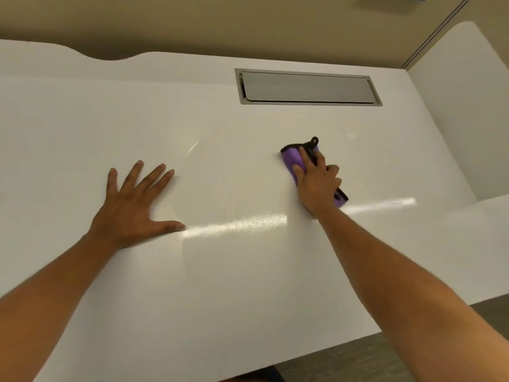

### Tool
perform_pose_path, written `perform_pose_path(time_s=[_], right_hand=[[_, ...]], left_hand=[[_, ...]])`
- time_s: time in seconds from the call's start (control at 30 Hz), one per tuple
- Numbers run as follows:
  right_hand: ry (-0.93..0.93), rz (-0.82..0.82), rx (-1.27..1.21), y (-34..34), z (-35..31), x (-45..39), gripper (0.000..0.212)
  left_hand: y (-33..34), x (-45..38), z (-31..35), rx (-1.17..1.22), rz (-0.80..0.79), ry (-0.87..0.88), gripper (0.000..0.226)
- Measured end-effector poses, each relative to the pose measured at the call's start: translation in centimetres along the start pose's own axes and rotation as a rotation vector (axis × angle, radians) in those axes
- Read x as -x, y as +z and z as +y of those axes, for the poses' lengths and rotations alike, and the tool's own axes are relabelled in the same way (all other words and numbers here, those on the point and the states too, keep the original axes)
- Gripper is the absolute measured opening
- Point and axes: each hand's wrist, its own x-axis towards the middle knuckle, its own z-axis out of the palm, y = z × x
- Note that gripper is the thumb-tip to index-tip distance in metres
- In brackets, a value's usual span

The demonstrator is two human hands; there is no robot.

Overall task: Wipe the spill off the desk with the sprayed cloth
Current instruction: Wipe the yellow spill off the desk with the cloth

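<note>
A folded purple cloth (292, 158) with a black edge and a black hanging loop lies flat on the glossy white desk (248, 271), right of centre. My right hand (316, 183) presses down on it, fingers spread over the cloth and curled at its far side. My left hand (137, 205) rests palm down on the bare desk to the left, fingers apart, holding nothing. Between the hands the surface shows faint shiny streaks (192, 146); I cannot make out a distinct spill.
A grey cable-tray flap (307, 88) is set into the desk at the back. A beige partition wall (220, 20) stands behind. A second white desk surface (468, 119) adjoins on the right. Dark carpet (371, 362) shows past the near right edge.
</note>
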Motion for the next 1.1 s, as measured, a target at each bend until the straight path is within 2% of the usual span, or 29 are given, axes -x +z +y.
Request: perform_pose_path(time_s=[0.1,0.23,0.33,0.47,0.57,0.7,0.8,0.87,0.93,1.1], right_hand=[[-0.098,-0.020,0.011,0.5,-5.4,-1.3,0.056],[-0.331,-0.023,0.047,2.1,-9.7,5.3,0.055],[-0.437,-0.054,-0.004,2.8,-9.5,12.6,0.053],[-0.504,-0.115,-0.033,3.0,-4.3,20.0,0.053],[-0.389,-0.109,0.003,2.1,1.0,19.0,0.053],[-0.128,-0.009,0.067,0.3,6.2,9.6,0.055],[0.014,0.000,0.008,-0.7,6.9,3.7,0.055],[0.046,-0.018,0.010,-0.1,5.8,4.0,0.055],[-0.062,-0.022,0.027,0.7,4.7,7.6,0.055],[-0.535,-0.098,0.001,1.9,2.6,22.1,0.050]], left_hand=[[0.3,-0.1,-0.3,-0.004,0.016,0.004,0.122],[0.5,-0.1,-0.4,-0.025,0.012,0.003,0.121],[0.5,-0.1,-0.4,-0.043,0.013,0.003,0.122],[0.6,-0.2,-0.4,-0.061,0.010,0.007,0.122],[0.7,-0.2,-0.5,-0.059,0.009,0.003,0.120],[0.7,-0.2,-0.5,-0.057,0.019,-0.003,0.120],[0.5,-0.1,-0.4,-0.047,0.020,0.000,0.120],[0.4,-0.1,-0.4,-0.037,0.011,-0.007,0.120],[0.6,0.0,-0.6,-0.024,0.012,-0.013,0.114],[0.8,0.1,-0.6,-0.002,0.032,-0.010,0.090]])
